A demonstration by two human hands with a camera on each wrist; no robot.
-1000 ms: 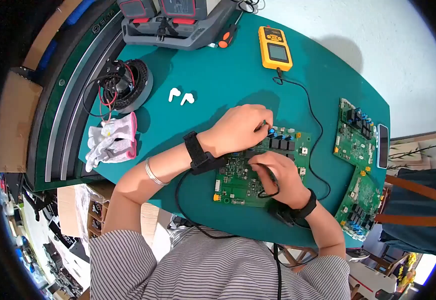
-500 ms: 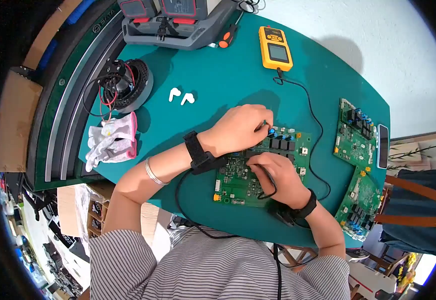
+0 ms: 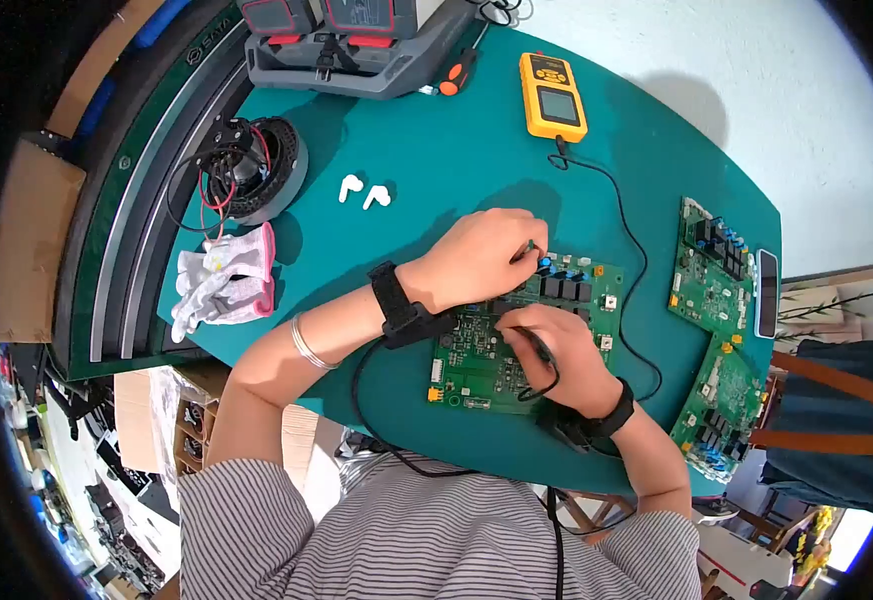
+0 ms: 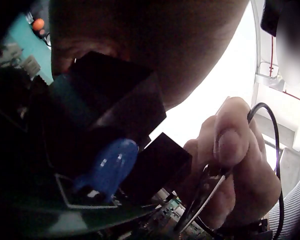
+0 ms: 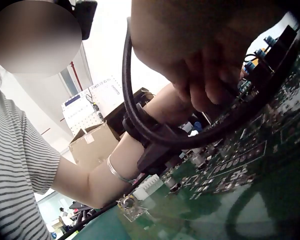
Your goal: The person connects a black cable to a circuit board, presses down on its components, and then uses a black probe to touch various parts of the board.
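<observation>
- The bench [image 3: 457,150], with its teal top, carries everything; your work sits at its near edge, right under both hands.
- The green circuit board [image 3: 477,365] lies flat beneath your fingers. Let the bench bear its weight and do not let it slide as you press down.
- Your left hand [image 3: 477,258] rests over the board's far edge, fingers curled on a thin probe [image 3: 529,247] whose tip meets the parts by the blue components [image 4: 107,167]. Rest the heel of that hand so the tip stays on one point only.
- Your right hand [image 3: 557,355] lies on the board's near right part, fingers pinched round a second, black probe [image 3: 537,345], its cable [image 5: 140,117] looping back past the wrist. Come down steeply with the tip, so it cannot bridge two neighbouring pins.
- The yellow meter [image 3: 553,96] lies well beyond your left fingers, its lead running round the board's right side. I judge you should glance at it only once both tips sit firm.
- Keep the cable slack; a snag would likely drag the tip off its contact.
</observation>
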